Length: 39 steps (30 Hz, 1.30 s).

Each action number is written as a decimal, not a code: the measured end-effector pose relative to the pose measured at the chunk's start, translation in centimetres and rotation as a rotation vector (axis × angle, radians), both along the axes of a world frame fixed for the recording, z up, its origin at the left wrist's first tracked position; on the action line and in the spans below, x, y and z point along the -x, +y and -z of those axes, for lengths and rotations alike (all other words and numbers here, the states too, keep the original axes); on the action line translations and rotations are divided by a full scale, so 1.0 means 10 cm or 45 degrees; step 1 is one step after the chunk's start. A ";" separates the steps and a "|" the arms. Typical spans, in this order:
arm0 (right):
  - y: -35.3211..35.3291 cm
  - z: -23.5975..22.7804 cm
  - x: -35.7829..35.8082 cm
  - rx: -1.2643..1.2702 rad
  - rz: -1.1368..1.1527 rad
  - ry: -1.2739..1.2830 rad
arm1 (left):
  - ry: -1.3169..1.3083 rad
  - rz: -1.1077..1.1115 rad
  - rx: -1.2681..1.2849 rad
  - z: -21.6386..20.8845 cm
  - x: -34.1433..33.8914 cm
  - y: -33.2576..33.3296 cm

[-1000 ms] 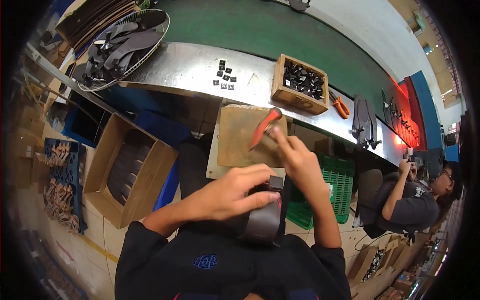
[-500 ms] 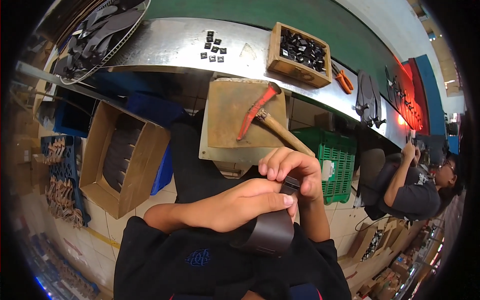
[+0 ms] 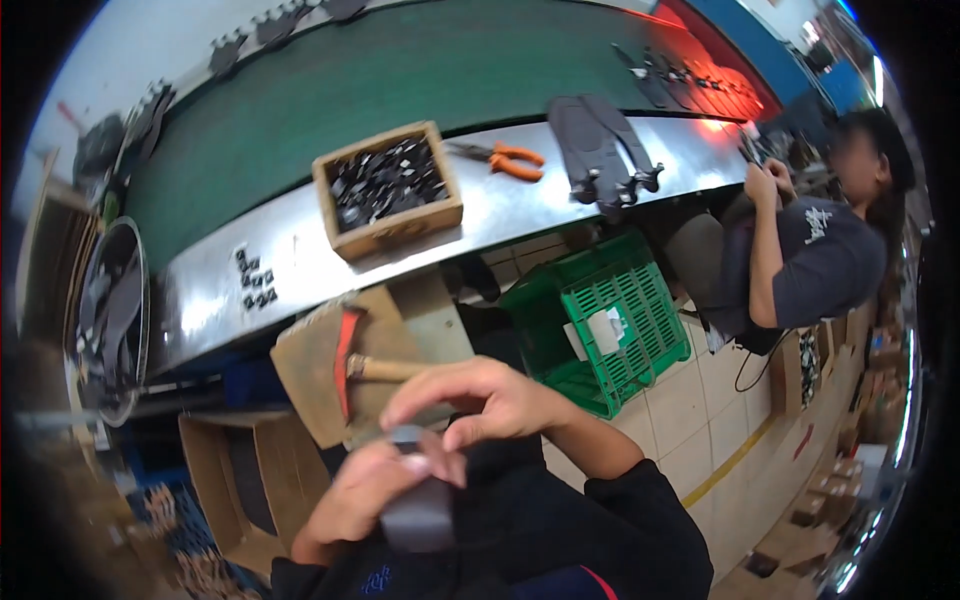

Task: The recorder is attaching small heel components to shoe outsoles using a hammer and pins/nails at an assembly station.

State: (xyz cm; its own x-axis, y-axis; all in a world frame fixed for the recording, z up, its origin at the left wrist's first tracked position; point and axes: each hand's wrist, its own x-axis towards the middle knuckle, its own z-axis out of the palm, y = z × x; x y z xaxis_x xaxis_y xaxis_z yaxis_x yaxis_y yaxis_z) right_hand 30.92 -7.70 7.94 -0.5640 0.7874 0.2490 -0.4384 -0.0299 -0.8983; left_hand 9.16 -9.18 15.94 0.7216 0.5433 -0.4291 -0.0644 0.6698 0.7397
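Observation:
My left hand (image 3: 375,495), somewhat blurred, is closed on a wide dark brown strap (image 3: 418,518) that curves down in front of my shirt. A small dark squarish piece (image 3: 405,436) shows at the strap's upper end, by my left fingertips. Just above it is my right hand (image 3: 490,402), its fingers bent but apart from the thumb, with nothing visible between them. Whether a fingertip touches the dark piece I cannot tell. Beyond my hands, a hammer with a red head (image 3: 345,362) and wooden handle lies on a brown block (image 3: 302,368).
On the metal bench edge (image 3: 200,310) are several small black squares (image 3: 256,280), a wooden box (image 3: 395,233) of black pieces, orange-handled pliers (image 3: 515,162) and dark sandals (image 3: 590,140). A green crate (image 3: 630,325) stands below. A co-worker (image 3: 825,245) sits at right.
My view has swung to the right, so the bench and tools appear shifted left. My right hand's fingers have drawn away from the strap's end; my left hand still holds the strap.

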 end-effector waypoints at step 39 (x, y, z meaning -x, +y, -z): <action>-0.15 0.21 0.51 -0.737 0.655 -1.829 | 0.210 -1.027 -1.622 0.03 0.99 0.18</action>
